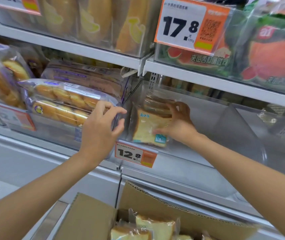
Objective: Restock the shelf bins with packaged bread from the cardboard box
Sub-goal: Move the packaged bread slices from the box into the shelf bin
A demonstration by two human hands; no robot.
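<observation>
Clear plastic bin [207, 104] on the middle shelf [181, 172], right of the shelf's centre joint. In its front-left corner: bread pack [147, 126], sliced toast in a clear wrap. Standing upright, tilted slightly left. Square slice face toward the shelf's front edge, long axis running straight back toward the shelf's rear. Blue label at the face's lower right corner. Bottom edge probably on the bin floor, hard to confirm through glare.

Right hand [179, 122] inside the bin, grasping the bread pack from its right side: fingers curled over the top, thumb low on the front face by the blue label.

Left hand [101, 130] at the bin's left edge, thumb above and fingers curled below, pinching the top of the clear divider wall [123, 108]. Not touching the bread pack.

12.8 tag [134, 154] on the shelf's front edge, just below the bread pack. Roll packs [63, 103] stacked in the neighbouring bin left of the divider wall. 17.8 tag [190, 25] and watermelon toast packs [270, 54] on the upper shelf at right.

Cardboard box [155, 201] open at the bottom edge of view, flaps up, spare toast packs [155, 224] inside.
</observation>
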